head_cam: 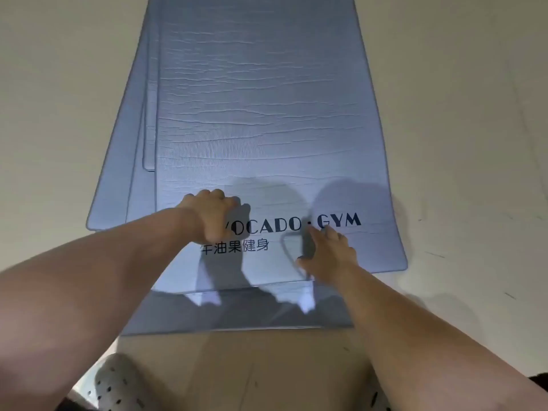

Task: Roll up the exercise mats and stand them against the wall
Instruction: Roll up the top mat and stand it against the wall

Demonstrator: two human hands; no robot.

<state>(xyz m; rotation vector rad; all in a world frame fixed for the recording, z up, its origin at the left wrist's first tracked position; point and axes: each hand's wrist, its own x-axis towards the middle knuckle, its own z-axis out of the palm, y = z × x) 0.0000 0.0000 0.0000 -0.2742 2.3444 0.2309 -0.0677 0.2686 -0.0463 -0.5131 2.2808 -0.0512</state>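
Several flat blue-grey foam exercise mats (261, 99) lie stacked and slightly fanned on a pale beige floor (459, 114), running from the top centre of the frame down to the lower middle. The uppermost mat carries dark printed lettering (296, 225) ending in "GYM", with a line of Chinese characters below it. The left hand (212, 216), fingers curled under, rests on the start of the lettering at frame centre. The right hand (329, 252) presses flat just below "GYM". A white perforated clog shoe (118, 384) shows at lower left.
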